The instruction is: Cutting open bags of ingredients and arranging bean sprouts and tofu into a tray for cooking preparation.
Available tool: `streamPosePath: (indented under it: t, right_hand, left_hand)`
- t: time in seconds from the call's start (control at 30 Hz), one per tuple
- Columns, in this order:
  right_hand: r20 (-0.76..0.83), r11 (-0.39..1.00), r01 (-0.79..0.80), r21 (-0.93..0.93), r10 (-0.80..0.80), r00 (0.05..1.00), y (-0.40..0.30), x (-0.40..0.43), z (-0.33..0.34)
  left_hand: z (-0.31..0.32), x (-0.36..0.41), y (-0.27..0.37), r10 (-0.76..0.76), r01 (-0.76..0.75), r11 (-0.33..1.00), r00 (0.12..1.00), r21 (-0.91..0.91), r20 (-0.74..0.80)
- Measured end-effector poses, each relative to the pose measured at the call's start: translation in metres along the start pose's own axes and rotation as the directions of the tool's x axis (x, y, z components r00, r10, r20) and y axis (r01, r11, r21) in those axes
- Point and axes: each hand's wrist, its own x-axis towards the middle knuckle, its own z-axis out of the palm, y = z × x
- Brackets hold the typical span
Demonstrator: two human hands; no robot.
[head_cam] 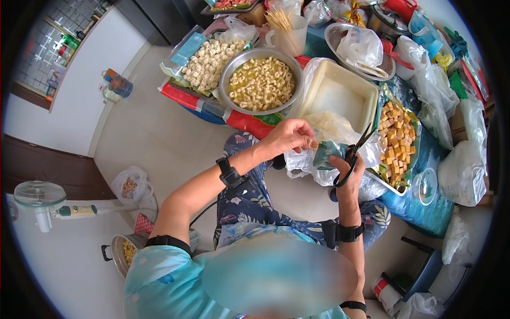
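My right hand [348, 173] holds black-handled scissors [354, 155], their blades pointing up, together with a small dark green packet [330, 153]. Just left of the packet is my left hand [293, 135], its fingertips bent near the packet's edge; whether they grip anything is hard to tell. Clear plastic bags [330, 123] lie beyond both hands, over the near edge of a cream plastic tray [342, 89]. A steel bowl [261, 81] of ring-shaped pieces in yellowish liquid stands to the upper left. On the right, a tray holds orange-brown cubes [396, 139].
Pale scored balls [213, 62] fill a tray at the upper left. Behind are a plastic jug [293, 36] with wooden skewers and a metal basin [330, 36] with a bag. Plastic bags [464, 171] crowd the right side, near a round clear container [425, 186]. A fan [40, 195] stands left.
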Motion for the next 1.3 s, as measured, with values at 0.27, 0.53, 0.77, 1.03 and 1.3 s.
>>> streamPosePath:
  t: [0.27, 0.53, 0.77, 1.03, 1.3]
  right_hand:
    - [0.049, 0.982, 0.088, -0.168, -0.081, 0.996, -0.009, 0.001, 0.024]
    - [0.073, 0.868, 0.049, -0.494, -0.015, 0.997, 0.019, -0.016, 0.003]
    - [0.244, 0.874, -0.012, -0.485, 0.148, 0.958, 0.044, -0.041, 0.009]
    - [0.268, 0.85, -0.041, -0.525, 0.211, 0.94, 0.035, -0.028, 0.009]
    - [0.208, 0.817, -0.13, -0.561, 0.292, 0.934, 0.041, -0.025, 0.008]
  left_hand:
    - [0.014, -0.006, -0.014, -0.099, 0.146, 0.944, 0.981, -0.295, 0.169]
    - [-0.011, 0.005, -0.006, 0.015, -0.059, 0.936, 0.992, -0.347, -0.129]
    - [0.003, 0.003, -0.001, 0.092, -0.139, 0.963, 0.975, -0.231, -0.202]
    - [0.003, -0.003, -0.01, 0.027, -0.028, 0.997, 0.999, -0.068, -0.018]
    - [0.002, -0.008, -0.008, -0.063, 0.064, 0.997, 0.997, -0.034, 0.054]
